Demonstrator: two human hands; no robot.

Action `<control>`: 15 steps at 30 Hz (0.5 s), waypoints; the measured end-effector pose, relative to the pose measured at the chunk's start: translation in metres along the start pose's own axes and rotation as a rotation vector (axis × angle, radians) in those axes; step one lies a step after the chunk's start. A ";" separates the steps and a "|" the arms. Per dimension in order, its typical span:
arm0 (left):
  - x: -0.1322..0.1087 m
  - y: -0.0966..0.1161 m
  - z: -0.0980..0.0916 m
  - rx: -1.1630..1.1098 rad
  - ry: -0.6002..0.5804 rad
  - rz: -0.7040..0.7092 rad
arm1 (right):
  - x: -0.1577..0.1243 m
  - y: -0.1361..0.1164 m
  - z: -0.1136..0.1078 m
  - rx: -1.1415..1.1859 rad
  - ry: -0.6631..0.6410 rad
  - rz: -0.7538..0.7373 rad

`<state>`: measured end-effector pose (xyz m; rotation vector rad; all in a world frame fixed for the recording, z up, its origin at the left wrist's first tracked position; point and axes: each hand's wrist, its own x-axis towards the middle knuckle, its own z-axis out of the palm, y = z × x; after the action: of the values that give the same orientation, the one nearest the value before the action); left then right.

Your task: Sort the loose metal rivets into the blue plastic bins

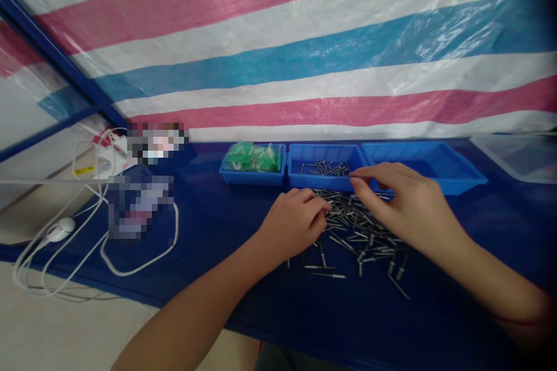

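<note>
The left hand point(292, 221) rests knuckles-up on the dark blue table cover point(243, 301), its fingers curled in and pressed together at the left edge of a loose heap of small silver metal pins point(361, 232); whether a pin is caught between the fingertips cannot be told. The right hand point(407, 206) hovers over the far side of the same heap, fingers stretched out and slightly spread, the forefinger tip reaching the near rim of the middle blue plastic tray point(324, 165). The heap lies between and under both hands, with stray pins scattered nearer the person.

That middle tray holds a few more silver pins point(326, 169). Just left of it stands a like blue plastic tray of green plastic parts point(252, 159), and just right of it a third, wider blue plastic tray point(429, 165). A clear plastic container point(517, 156) sits at the far right.

To the left, white cables point(87, 243) loop over the table beside a white charger block point(107, 156) and two blurred patches. No writing can be read anywhere. Behind stands a woven tarpaulin striped pink, white and blue point(278, 40).
</note>
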<state>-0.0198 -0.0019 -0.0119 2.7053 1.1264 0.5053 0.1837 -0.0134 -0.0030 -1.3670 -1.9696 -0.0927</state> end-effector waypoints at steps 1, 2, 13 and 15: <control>0.000 0.000 0.000 -0.002 -0.009 0.002 | -0.003 0.002 0.000 0.017 -0.008 0.012; 0.000 0.001 0.000 -0.002 -0.018 0.007 | -0.005 0.003 0.001 0.034 -0.019 0.023; 0.002 0.005 0.003 0.155 -0.084 0.074 | -0.013 0.002 -0.002 0.163 -0.112 -0.019; 0.002 0.006 0.003 0.181 -0.087 0.078 | -0.014 0.002 -0.001 0.181 -0.108 -0.034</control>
<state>-0.0138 -0.0049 -0.0131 2.9033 1.0970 0.3060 0.1887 -0.0241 -0.0109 -1.2436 -2.0364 0.1431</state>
